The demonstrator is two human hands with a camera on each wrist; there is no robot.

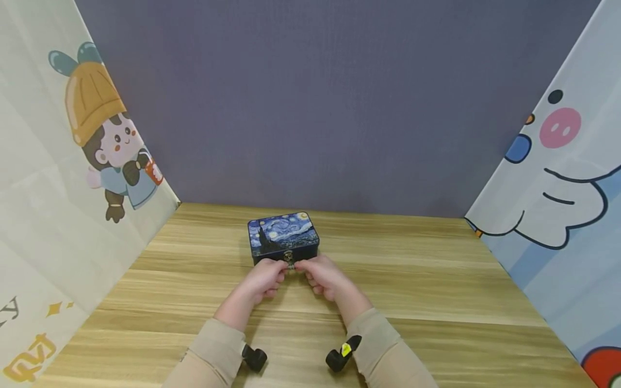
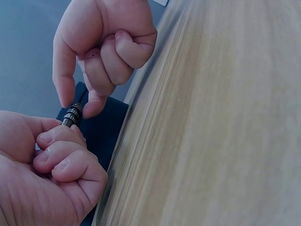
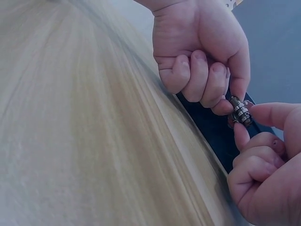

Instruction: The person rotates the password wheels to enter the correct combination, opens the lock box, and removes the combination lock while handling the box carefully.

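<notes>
Nearest, at lower centre, I log two beige sleeves over the wooden worktop. Next, my left hand and right hand meet at mid-frame, fingers curled, both pinching a small combination lock. Beyond, touching them, the starry-night box sits closed on the worktop, centre frame. Farthest: grey backdrop, cartoon side panels.
</notes>
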